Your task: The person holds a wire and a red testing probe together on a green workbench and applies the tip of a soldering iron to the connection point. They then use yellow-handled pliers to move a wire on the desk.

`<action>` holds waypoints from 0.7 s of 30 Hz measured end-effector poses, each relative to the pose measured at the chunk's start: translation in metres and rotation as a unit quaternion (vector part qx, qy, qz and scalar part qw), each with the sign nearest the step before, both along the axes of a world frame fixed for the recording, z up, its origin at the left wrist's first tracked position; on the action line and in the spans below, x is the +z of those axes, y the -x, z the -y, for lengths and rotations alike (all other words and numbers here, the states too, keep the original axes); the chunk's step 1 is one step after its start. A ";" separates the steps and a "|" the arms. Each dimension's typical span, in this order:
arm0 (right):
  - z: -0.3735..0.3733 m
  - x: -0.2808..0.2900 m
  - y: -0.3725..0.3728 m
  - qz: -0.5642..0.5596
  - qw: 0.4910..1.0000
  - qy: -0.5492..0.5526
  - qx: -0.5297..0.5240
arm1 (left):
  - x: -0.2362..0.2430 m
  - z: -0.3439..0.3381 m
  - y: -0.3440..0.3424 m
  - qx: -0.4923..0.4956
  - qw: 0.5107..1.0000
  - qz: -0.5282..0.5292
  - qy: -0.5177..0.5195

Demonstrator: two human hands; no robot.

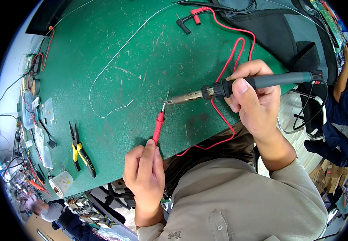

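My left hand point(145, 168) is closed around the rear of a red test probe point(158, 127), whose metal end points away from me. In my right hand point(258, 96) is a soldering iron point(278, 80) with a dark grey handle, held from the right side. Its metal barrel point(186, 97) points left, and the tip meets or nearly meets the probe's metal end; contact is too small to tell. From the probe a red lead point(222, 114) loops behind the iron. A thin solder wire point(113, 60) curves over the green mat, its loose end left of the probe.
Yellow-and-black needle-nose pliers point(79, 150) lie at the left on the green mat point(118, 136). A paper cup point(61, 183) stands at the near left edge. Black and red plugs point(188, 24) lie far off, beside a dark grey bag point(278, 36). Other people sit nearby.
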State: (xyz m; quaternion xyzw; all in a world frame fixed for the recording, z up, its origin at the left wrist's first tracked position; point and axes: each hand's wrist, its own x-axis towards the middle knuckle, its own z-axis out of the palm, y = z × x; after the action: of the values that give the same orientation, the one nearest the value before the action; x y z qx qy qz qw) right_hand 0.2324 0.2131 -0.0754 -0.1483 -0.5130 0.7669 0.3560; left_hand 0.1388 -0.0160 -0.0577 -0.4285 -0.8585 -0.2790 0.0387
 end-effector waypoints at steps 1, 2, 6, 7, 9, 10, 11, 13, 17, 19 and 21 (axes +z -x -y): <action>-0.001 0.000 0.000 -0.002 1.000 -0.001 0.002 | 0.000 0.000 -0.001 0.004 1.000 -0.006 0.009; -0.001 -0.001 0.000 -0.003 1.000 -0.002 0.003 | 0.000 0.001 -0.001 0.003 1.000 -0.006 0.011; 0.000 0.000 0.001 -0.008 1.000 -0.001 -0.001 | 0.002 0.003 -0.002 0.002 1.000 -0.007 0.024; 0.000 0.000 0.001 -0.008 1.000 0.003 -0.003 | 0.003 0.003 -0.002 0.003 1.000 -0.008 0.029; 0.000 0.000 0.001 -0.010 1.000 0.005 -0.001 | 0.003 0.003 -0.001 0.003 0.999 -0.009 0.033; -0.001 -0.001 0.000 -0.013 1.000 0.004 0.003 | 0.004 0.003 0.000 0.003 0.999 -0.010 0.036; -0.002 -0.001 0.000 -0.015 1.000 0.003 0.007 | 0.004 0.003 0.000 0.004 0.999 -0.012 0.037; -0.002 -0.002 0.001 -0.016 1.000 0.004 0.005 | 0.004 0.002 0.000 0.005 0.999 -0.017 0.039; -0.001 -0.001 0.001 -0.020 1.000 0.009 0.002 | 0.005 0.002 0.000 0.013 0.999 -0.021 0.047; -0.001 -0.001 0.001 -0.019 1.000 0.009 0.001 | 0.005 0.002 0.001 0.014 0.999 -0.027 0.045; -0.001 -0.001 0.001 -0.020 1.000 0.006 0.002 | 0.004 0.003 0.002 0.013 0.999 -0.032 0.038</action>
State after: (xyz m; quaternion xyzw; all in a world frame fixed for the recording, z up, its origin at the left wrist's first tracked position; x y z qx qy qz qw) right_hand 0.2314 0.2145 -0.0760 -0.1341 -0.5011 0.7737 0.3636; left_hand 0.1372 -0.0187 -0.0537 -0.4270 -0.8724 -0.2317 0.0533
